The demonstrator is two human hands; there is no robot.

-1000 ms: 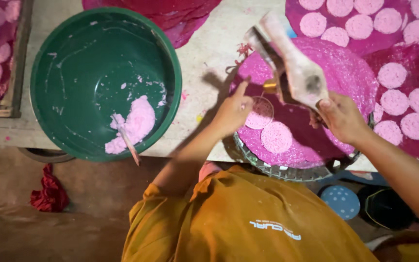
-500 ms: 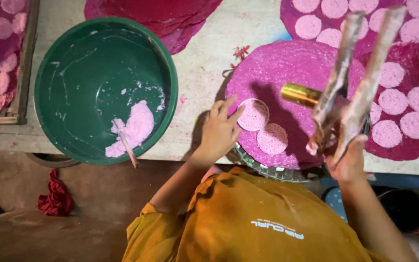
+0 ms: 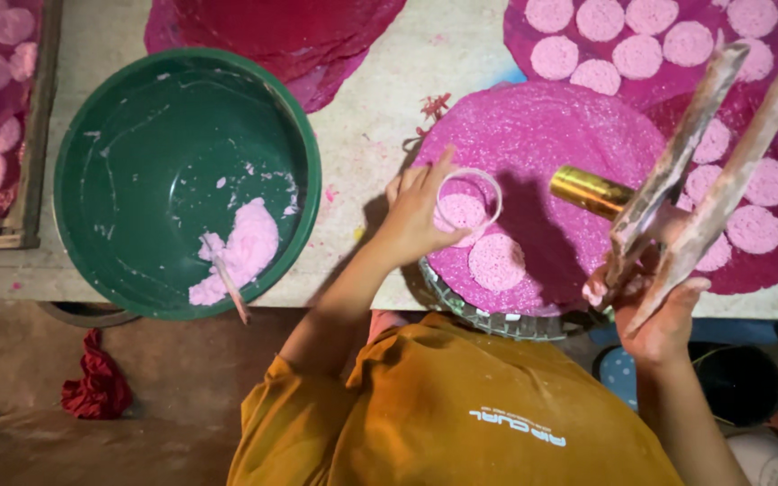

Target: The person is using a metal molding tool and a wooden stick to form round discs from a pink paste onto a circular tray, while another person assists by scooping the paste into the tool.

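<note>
Head view looks straight down over an orange-shirted back, and the left hand (image 3: pixel 416 214) is on the small clear ring (image 3: pixel 467 206), fingers curled against its near side and pressing it onto the magenta sheet (image 3: pixel 542 135). Inside that ring sits a pale pink round, flat and filling most of it. Just beyond the fingertips, toward the body, 1 finished pink disc (image 3: pixel 496 261) lies free on the same sheet, close to the ring.

Over to the right hand (image 3: pixel 655 310): it is clamped around the lower end of a 2-armed wooden tool (image 3: pixel 704 171), caked with pink, arms angled up and away from the palm, lifted clear of the sheet. Between the 2 hands a short gold tube (image 3: pixel 587 191) rests on the sheet.

Progress, judging by the layout: this sheet carries only 1 loose disc plus the one in the ring, so most of its surface is bare. Past the right hand, the darker sheets (image 3: pixel 641 54) already hold rows of discs. Well out beyond the left hand, the green bowl (image 3: pixel 186 180) holds just a small lump of pink paste (image 3: pixel 240 252) with a stick in it, so the supply looks low.
</note>
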